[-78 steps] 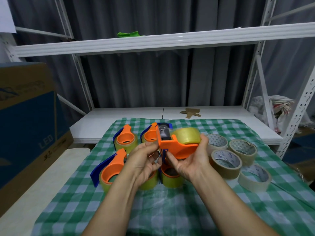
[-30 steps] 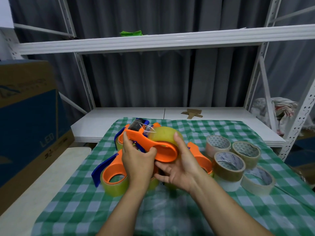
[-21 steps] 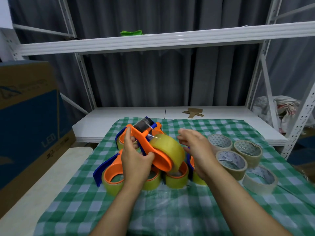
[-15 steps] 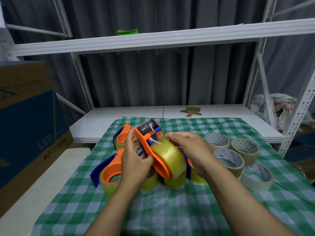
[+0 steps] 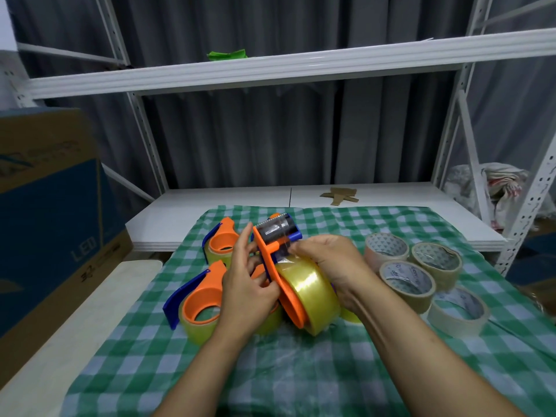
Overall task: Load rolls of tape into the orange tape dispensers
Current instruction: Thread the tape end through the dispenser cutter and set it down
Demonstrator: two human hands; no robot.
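My left hand (image 5: 245, 291) grips an orange tape dispenser (image 5: 272, 267) tilted on edge above the green checked cloth (image 5: 301, 371). A yellowish clear tape roll (image 5: 313, 291) sits on the dispenser. My right hand (image 5: 329, 260) reaches over the roll, its fingertips pinching the tape's free end near the black roller (image 5: 276, 230) at the dispenser's head. Several loaded orange dispensers lie on the cloth behind and left of my hands, one near (image 5: 201, 302) and one farther back (image 5: 222, 243).
Several loose tape rolls lie at the right on the cloth, such as a brown one (image 5: 406, 281) and a pale one (image 5: 457, 311). A large blue and brown carton (image 5: 51, 206) stands at the left. A white shelf (image 5: 301, 197) and rack posts rise behind.
My right hand left the underside of the dispenser, came over the top of the roll and reached the tape near the roller. My left hand kept hold and tilted the dispenser on edge.
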